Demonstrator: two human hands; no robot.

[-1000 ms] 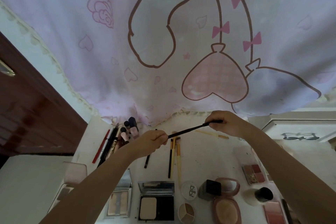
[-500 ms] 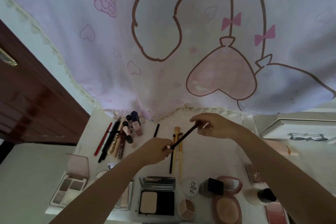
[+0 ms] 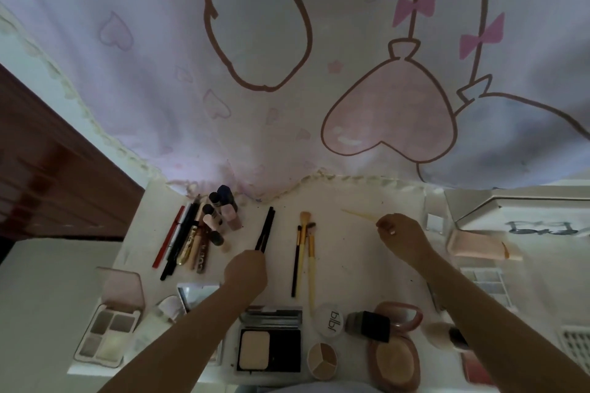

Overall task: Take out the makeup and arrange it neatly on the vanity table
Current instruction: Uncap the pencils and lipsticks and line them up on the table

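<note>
On the white vanity table (image 3: 351,252), my left hand (image 3: 245,269) is shut on the lower end of a thin black brush (image 3: 266,228), which lies beside a second black stick, both pointing away from me. My right hand (image 3: 399,233) hovers at the right with its fingers loosely curled and nothing in them; its fingertips are at the end of a thin yellow stick (image 3: 357,215). Three brushes (image 3: 305,252) lie side by side in the middle. At the left lie a row of pencils (image 3: 178,239) and small bottles (image 3: 220,214).
Along the near edge sit an eyeshadow palette (image 3: 105,332), a black powder compact (image 3: 269,341), a white round jar (image 3: 329,319), a three-colour pot (image 3: 321,360) and a pink round compact (image 3: 396,357). A pink cartoon cloth (image 3: 287,73) hangs at the back. At the right stands a white box (image 3: 517,210).
My right hand let go of the black brush and drew back to the right. My left hand swung the brush left and laid it beside the other black stick.
</note>
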